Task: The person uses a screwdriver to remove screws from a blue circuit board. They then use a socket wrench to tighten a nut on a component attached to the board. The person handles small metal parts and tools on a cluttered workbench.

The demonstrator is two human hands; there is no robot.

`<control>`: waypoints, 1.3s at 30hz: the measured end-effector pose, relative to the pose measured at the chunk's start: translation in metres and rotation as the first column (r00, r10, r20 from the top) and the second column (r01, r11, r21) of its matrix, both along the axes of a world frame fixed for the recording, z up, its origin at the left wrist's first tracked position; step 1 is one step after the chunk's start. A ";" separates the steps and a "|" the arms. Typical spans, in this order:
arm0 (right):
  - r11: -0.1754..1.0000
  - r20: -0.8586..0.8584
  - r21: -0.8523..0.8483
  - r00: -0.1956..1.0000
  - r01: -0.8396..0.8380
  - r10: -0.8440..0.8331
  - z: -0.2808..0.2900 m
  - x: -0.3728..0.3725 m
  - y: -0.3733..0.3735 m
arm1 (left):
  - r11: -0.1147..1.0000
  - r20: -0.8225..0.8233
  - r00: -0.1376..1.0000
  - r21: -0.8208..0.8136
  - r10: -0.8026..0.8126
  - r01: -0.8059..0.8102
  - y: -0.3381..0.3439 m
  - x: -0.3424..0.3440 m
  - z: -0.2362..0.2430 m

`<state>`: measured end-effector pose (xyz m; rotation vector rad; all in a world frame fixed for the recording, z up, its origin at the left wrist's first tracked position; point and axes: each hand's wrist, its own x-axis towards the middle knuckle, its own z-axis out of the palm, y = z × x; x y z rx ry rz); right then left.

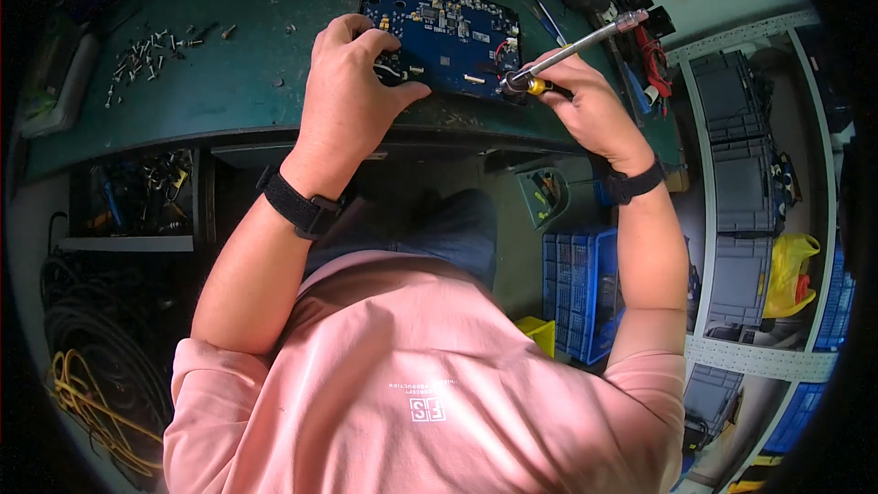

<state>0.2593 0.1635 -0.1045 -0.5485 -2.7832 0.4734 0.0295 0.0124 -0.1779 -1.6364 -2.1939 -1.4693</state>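
Note:
A blue circuit board (437,48) lies near the front edge of the green bench, with connectors along its far edge and small parts scattered over it. My left hand (352,78) is closed on the board's left side, its fingers curled and its thumb by the near edge. In my right hand (585,105), at the board's near right corner, is a silver rod-shaped tool (585,44) with a clear reddish end and a black and yellow part. That end points up to the right; the tool's exact kind is unclear. Red and white wires (504,50) sit near that corner.
Loose screws (146,57) are spread on the bench (238,82) at the left. Hand tools (631,73) lie along its right side. Blue crates (572,293) stand below, beside a shelf with grey bins (739,183). Coiled yellow cable (91,412) is at lower left.

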 end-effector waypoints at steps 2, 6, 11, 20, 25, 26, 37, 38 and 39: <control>1.000 0.008 -0.009 1.000 0.002 -0.002 0.000 -0.001 0.000 | 1.000 0.004 1.000 -0.002 -0.001 0.001 0.000 -0.001 0.001; 1.000 0.010 -0.017 1.000 -0.001 0.001 0.000 -0.002 0.000 | 1.000 0.028 1.000 -0.012 -0.005 0.005 -0.001 -0.002 0.003; 0.995 -0.032 -0.089 0.999 0.040 -0.043 -0.008 0.002 -0.003 | 1.000 0.024 1.000 0.007 -0.011 0.011 0.000 -0.004 -0.001; 0.976 -0.003 -0.214 0.999 0.031 -0.032 0.002 0.001 -0.006 | 0.997 -0.155 0.988 0.075 -0.005 0.017 -0.001 0.006 0.014; 0.981 -0.114 -0.193 0.993 -0.030 0.008 -0.010 0.005 -0.003 | 0.961 -0.070 0.960 0.044 -0.270 0.273 0.015 0.043 0.023; 0.979 -0.125 -0.204 0.992 -0.031 0.005 -0.010 0.005 -0.003 | 0.956 -0.078 0.955 0.043 -0.285 0.289 0.020 0.049 0.021; 0.965 -0.196 -0.262 0.980 -0.021 -0.032 -0.020 0.009 0.000 | 0.957 -0.224 0.933 0.005 -0.283 0.291 0.031 0.058 0.005; 0.963 -0.194 -0.267 0.980 -0.020 -0.033 -0.021 0.009 0.000 | 0.956 -0.262 0.923 0.002 -0.283 0.294 0.030 0.058 0.003; 0.976 -0.236 -0.217 0.970 -0.004 -0.049 -0.016 0.010 -0.002 | 0.957 -0.301 0.913 0.005 -0.276 0.291 0.030 0.058 0.002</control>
